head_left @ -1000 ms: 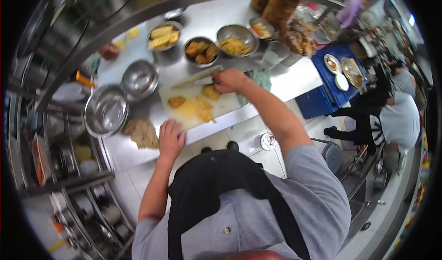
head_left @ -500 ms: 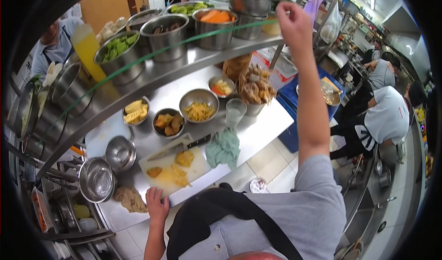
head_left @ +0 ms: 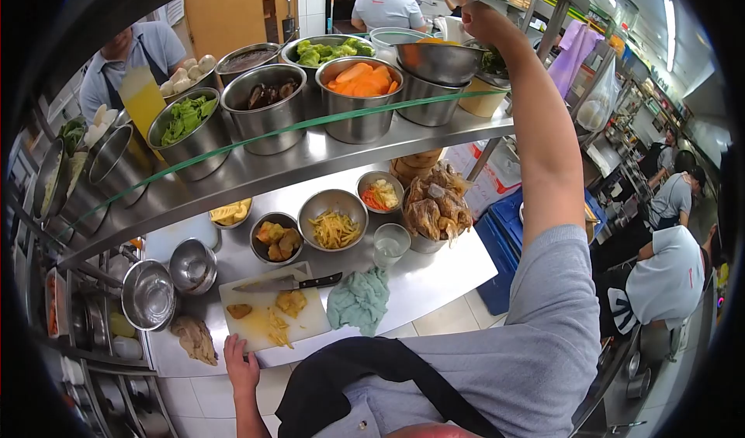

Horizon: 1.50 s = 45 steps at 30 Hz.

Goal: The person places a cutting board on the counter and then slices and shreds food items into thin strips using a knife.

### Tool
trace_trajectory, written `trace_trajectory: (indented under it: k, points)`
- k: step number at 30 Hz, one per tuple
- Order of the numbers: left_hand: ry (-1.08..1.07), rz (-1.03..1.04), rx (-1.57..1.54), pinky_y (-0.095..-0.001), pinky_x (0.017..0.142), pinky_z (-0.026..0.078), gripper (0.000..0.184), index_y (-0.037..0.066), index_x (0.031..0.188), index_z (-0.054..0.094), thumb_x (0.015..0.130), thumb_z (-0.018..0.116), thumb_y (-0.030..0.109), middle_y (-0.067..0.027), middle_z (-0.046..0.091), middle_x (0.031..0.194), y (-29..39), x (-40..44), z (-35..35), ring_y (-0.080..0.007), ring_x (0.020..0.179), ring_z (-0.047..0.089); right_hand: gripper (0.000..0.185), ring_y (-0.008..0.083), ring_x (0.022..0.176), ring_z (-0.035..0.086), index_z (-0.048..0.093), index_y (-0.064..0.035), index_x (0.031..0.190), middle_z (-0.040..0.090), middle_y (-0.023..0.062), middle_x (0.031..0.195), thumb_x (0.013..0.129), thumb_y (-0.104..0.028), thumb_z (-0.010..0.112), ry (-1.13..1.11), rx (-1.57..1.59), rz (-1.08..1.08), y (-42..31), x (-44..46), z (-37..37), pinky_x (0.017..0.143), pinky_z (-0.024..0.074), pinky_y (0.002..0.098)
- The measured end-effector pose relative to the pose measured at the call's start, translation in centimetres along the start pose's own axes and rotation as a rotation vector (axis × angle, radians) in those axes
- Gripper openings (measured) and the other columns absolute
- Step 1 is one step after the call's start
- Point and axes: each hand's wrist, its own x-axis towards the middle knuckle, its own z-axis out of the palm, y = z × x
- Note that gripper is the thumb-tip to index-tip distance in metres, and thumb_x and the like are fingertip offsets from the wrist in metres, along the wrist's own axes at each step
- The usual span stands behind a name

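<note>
My left hand [head_left: 241,362] rests at the front edge of the steel table, fingers stretched out beside the corner of a white cutting board [head_left: 314,320]. On the board lie a knife [head_left: 268,284], yellow-brown chunks [head_left: 291,304] and cut strips [head_left: 278,329]. Left of that hand is a pale brown lump [head_left: 194,339]. My right hand [head_left: 487,25] reaches far up over the raised shelf, its fingers curled. It is above a metal bowl [head_left: 438,64] and close to a white object [head_left: 452,30]; what it holds, if anything, is hidden.
The shelf [head_left: 318,155] carries steel tubs of carrots [head_left: 363,81], broccoli [head_left: 330,50] and greens [head_left: 188,118]. Below stand small bowls, a clear cup [head_left: 390,245], a green cloth [head_left: 358,300] and a tub of bagged brown food [head_left: 438,205]. Several people work around.
My right hand has reached farther forward over the shelf, beside the stacked bowl. The view has tilted up, showing more of the shelf. My left hand stays at the table edge.
</note>
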Motion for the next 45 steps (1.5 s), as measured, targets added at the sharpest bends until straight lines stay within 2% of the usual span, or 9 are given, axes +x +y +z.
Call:
trace_trajectory:
  k: [6,14,17,24,26,33,38,41,45]
  points:
    - [-0.027,-0.064,-0.009,-0.0501,0.122,0.037,0.042,0.002,0.122,0.062,0.081,0.069,-0.004,-0.0196,0.054,0.148,0.9,0.3,-0.2,-0.0423,0.144,0.045,0.016,0.0399,0.098,0.073,0.070,-0.0058,0.096,0.075,0.0218,0.101,0.087,-0.018,0.075,0.060,-0.061,-0.014,0.3,0.0,-0.2,0.085,0.0566,0.0499]
    - [-0.046,-0.114,-0.019,-0.0493,0.122,0.036,0.040,0.001,0.120,0.063,0.082,0.068,-0.004,-0.0199,0.055,0.147,1.3,0.5,-0.5,-0.0420,0.144,0.045,0.011,0.0431,0.095,0.072,0.071,-0.0042,0.095,0.074,0.0239,0.097,0.087,-0.011,0.066,0.153,-0.075,-0.118,0.8,-1.2,-0.2,0.085,0.0566,0.0519]
    - [-0.039,-0.105,-0.015,-0.0493,0.122,0.037,0.040,0.001,0.121,0.063,0.082,0.068,-0.004,-0.0197,0.055,0.148,1.1,0.5,-0.3,-0.0418,0.144,0.045,0.015,0.0418,0.095,0.070,0.067,-0.0034,0.092,0.073,0.0215,0.096,0.088,-0.016,0.073,0.155,-0.078,-0.094,1.4,-0.9,0.4,0.079,0.0535,0.0508]
    - [-0.031,-0.102,-0.012,-0.0494,0.122,0.037,0.041,0.002,0.122,0.063,0.081,0.068,-0.004,-0.0196,0.055,0.148,1.2,0.3,-0.3,-0.0420,0.144,0.045,0.011,0.0424,0.095,0.070,0.067,-0.0048,0.096,0.072,0.0213,0.098,0.090,-0.013,0.068,0.156,0.012,-0.127,0.0,-1.6,-0.1,0.080,0.0534,0.0511]
    - [-0.029,-0.110,-0.017,-0.0496,0.122,0.037,0.042,0.002,0.122,0.063,0.081,0.068,-0.004,-0.0195,0.055,0.148,1.2,0.2,-0.2,-0.0422,0.144,0.046,0.011,0.0409,0.097,0.072,0.068,-0.0037,0.097,0.074,0.0227,0.098,0.090,-0.011,0.063,0.107,-0.019,-0.112,-0.8,-2.0,-0.9,0.083,0.0547,0.0508]
    - [-0.020,-0.124,-0.004,-0.0500,0.122,0.037,0.043,0.003,0.123,0.062,0.081,0.068,-0.004,-0.0193,0.054,0.149,1.3,0.1,0.0,-0.0423,0.143,0.046,0.011,0.0402,0.099,0.071,0.067,-0.0035,0.096,0.075,0.0220,0.100,0.089,-0.012,0.067,0.076,-0.022,-0.096,-0.8,-1.6,-0.8,0.083,0.0544,0.0496]
    - [0.011,-0.112,-0.016,-0.0502,0.122,0.037,0.043,0.003,0.122,0.062,0.081,0.069,-0.005,-0.0188,0.054,0.149,1.3,0.0,0.3,-0.0423,0.144,0.045,0.013,0.0398,0.099,0.071,0.067,-0.0042,0.095,0.075,0.0216,0.100,0.089,-0.016,0.069,0.055,-0.016,-0.077,-0.9,-1.3,-0.6,0.090,0.0527,0.0485]
    - [0.005,-0.128,-0.005,-0.0501,0.122,0.037,0.043,0.003,0.122,0.062,0.081,0.069,-0.005,-0.0186,0.055,0.149,1.7,0.0,0.3,-0.0424,0.144,0.045,0.014,0.0395,0.101,0.071,0.068,-0.0049,0.097,0.075,0.0210,0.102,0.089,-0.017,0.069,0.063,-0.122,-0.120,-1.2,-1.3,-0.7,0.091,0.0533,0.0480]
    - [0.007,-0.136,0.011,-0.0499,0.122,0.037,0.043,0.002,0.123,0.062,0.081,0.069,-0.005,-0.0188,0.055,0.149,1.7,0.0,0.5,-0.0422,0.144,0.045,0.016,0.0396,0.102,0.071,0.069,-0.0056,0.100,0.075,0.0207,0.105,0.090,-0.018,0.068,0.049,-0.113,-0.105,-1.0,-1.3,-0.9,0.092,0.0542,0.0492]
